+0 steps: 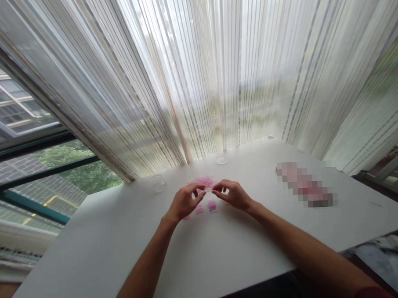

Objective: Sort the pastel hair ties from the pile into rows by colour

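Over the white table, my left hand [187, 200] and my right hand [232, 193] face each other with thumb and forefinger pinched. Between the two pinches is something small and pale, too tiny to make out. Just behind the fingertips lies a loose pile of pink strands [205, 180], partly covered by the hands. Nearer to me on the table are small pink bundles, one [212, 206] below the gap between the hands and another [199, 209] beside my left hand. A further pink bit [186, 217] shows under the left wrist.
The white table [107, 241] carries two clear round objects, one [158, 184] at the back left and one [221, 160] at the back middle. A blurred-out pinkish long item [304, 184] lies on the right. Sheer curtains [209, 78] hang along the far edge.
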Action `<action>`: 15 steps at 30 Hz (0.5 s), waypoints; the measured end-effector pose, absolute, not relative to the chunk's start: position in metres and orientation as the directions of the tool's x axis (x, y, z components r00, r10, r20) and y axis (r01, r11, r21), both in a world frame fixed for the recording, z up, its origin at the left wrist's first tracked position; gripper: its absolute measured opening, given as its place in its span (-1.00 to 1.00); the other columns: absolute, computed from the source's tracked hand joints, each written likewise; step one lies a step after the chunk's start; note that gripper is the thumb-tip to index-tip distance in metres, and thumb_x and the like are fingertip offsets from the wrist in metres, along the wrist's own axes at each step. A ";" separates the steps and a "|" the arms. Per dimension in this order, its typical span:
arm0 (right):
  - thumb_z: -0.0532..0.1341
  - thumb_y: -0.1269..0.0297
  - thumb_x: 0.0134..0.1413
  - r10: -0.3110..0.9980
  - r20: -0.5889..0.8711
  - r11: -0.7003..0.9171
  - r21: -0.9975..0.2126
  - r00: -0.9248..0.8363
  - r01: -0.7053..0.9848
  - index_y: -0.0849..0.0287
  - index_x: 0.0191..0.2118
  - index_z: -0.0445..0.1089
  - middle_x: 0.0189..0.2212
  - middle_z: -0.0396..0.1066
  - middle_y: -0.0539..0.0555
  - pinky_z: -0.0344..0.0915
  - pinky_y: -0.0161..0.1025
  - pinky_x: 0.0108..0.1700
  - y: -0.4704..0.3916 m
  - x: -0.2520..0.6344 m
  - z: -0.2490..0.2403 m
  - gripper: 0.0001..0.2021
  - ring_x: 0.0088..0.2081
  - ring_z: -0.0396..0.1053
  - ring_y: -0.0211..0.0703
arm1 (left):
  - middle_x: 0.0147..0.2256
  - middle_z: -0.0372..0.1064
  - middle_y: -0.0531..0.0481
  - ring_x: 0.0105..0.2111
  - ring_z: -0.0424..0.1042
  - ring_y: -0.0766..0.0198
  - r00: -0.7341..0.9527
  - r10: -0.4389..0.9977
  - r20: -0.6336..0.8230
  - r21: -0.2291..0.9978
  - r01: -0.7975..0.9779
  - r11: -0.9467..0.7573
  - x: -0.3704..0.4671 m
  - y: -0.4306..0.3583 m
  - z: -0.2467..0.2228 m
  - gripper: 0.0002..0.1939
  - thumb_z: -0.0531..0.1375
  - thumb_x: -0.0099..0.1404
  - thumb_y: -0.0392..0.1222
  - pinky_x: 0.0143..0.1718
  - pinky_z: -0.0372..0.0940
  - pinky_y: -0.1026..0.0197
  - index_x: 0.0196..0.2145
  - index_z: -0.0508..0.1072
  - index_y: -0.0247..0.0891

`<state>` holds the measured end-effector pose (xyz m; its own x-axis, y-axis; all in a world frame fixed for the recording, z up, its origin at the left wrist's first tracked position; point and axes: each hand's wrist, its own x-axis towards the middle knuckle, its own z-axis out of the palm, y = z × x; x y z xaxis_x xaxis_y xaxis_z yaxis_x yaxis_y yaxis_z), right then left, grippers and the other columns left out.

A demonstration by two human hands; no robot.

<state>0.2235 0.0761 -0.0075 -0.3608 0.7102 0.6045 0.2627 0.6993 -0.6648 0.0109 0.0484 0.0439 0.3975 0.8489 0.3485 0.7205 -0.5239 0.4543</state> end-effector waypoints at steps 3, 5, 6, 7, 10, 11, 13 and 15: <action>0.25 0.19 0.16 0.670 0.631 0.733 -0.646 -0.392 0.213 0.19 -0.32 0.50 -0.45 0.47 0.06 0.35 -0.31 -0.35 0.067 0.216 -0.005 -0.82 -0.43 0.37 -0.26 | -0.28 0.54 0.01 -0.44 0.44 0.34 0.364 0.838 0.407 0.519 0.662 -0.540 0.012 0.028 0.031 -0.80 0.21 0.29 -0.16 -0.36 0.33 0.30 -0.13 0.51 -0.19; 0.25 0.18 0.16 0.652 0.629 0.743 -0.640 -0.423 0.193 0.18 -0.31 0.52 -0.46 0.48 0.06 0.35 -0.31 -0.35 0.061 0.212 -0.004 -0.82 -0.44 0.37 -0.27 | -0.33 0.53 0.03 -0.47 0.42 0.37 0.338 0.832 0.441 0.562 0.619 -0.549 0.011 0.019 0.024 -0.82 0.21 0.29 -0.17 -0.41 0.31 0.33 -0.16 0.52 -0.20; 0.25 0.17 0.16 0.649 0.623 0.743 -0.643 -0.437 0.187 0.18 -0.30 0.53 -0.46 0.49 0.06 0.35 -0.31 -0.35 0.059 0.210 -0.003 -0.81 -0.45 0.37 -0.27 | -0.35 0.52 0.03 -0.48 0.41 0.38 0.326 0.830 0.452 0.584 0.595 -0.552 0.010 0.016 0.021 -0.84 0.21 0.29 -0.18 -0.43 0.30 0.34 -0.17 0.52 -0.21; 0.24 0.17 0.16 0.651 0.614 0.738 -0.650 -0.447 0.181 0.17 -0.29 0.53 -0.46 0.50 0.06 0.35 -0.32 -0.35 0.057 0.209 -0.002 -0.80 -0.46 0.37 -0.27 | -0.37 0.51 0.03 -0.49 0.40 0.39 0.317 0.830 0.458 0.603 0.575 -0.552 0.009 0.014 0.019 -0.84 0.21 0.29 -0.20 -0.46 0.28 0.35 -0.19 0.52 -0.21; 0.24 0.13 0.16 0.669 0.579 0.709 -0.686 -0.466 0.165 0.17 -0.26 0.55 -0.43 0.52 0.07 0.34 -0.34 -0.38 0.054 0.208 0.001 -0.77 -0.47 0.36 -0.28 | -0.40 0.50 0.03 -0.50 0.38 0.39 0.290 0.843 0.454 0.640 0.552 -0.535 0.007 0.011 0.014 -0.84 0.24 0.25 -0.22 -0.49 0.25 0.38 -0.19 0.52 -0.23; 0.24 0.12 0.17 0.675 0.567 0.699 -0.696 -0.471 0.164 0.17 -0.25 0.55 -0.42 0.53 0.07 0.33 -0.34 -0.39 0.053 0.208 0.002 -0.76 -0.48 0.36 -0.29 | -0.41 0.49 0.03 -0.50 0.37 0.40 0.278 0.848 0.452 0.645 0.554 -0.526 0.006 0.011 0.013 -0.83 0.25 0.23 -0.22 -0.50 0.24 0.38 -0.19 0.52 -0.23; 0.24 0.12 0.16 0.686 0.548 0.683 -0.711 -0.479 0.166 0.18 -0.25 0.56 -0.43 0.54 0.07 0.32 -0.34 -0.39 0.052 0.208 0.003 -0.75 -0.49 0.34 -0.30 | -0.43 0.48 0.04 -0.52 0.35 0.41 0.248 0.857 0.452 0.657 0.557 -0.508 0.007 0.010 0.012 -0.83 0.27 0.22 -0.20 -0.50 0.24 0.38 -0.21 0.53 -0.23; 0.25 0.12 0.15 0.696 0.535 0.669 -0.724 -0.479 0.164 0.18 -0.25 0.56 -0.43 0.54 0.07 0.32 -0.34 -0.39 0.051 0.208 0.003 -0.76 -0.49 0.34 -0.29 | -0.45 0.48 0.04 -0.54 0.33 0.41 0.214 0.866 0.452 0.676 0.550 -0.490 0.007 0.010 0.011 -0.83 0.27 0.23 -0.17 -0.51 0.23 0.38 -0.22 0.53 -0.24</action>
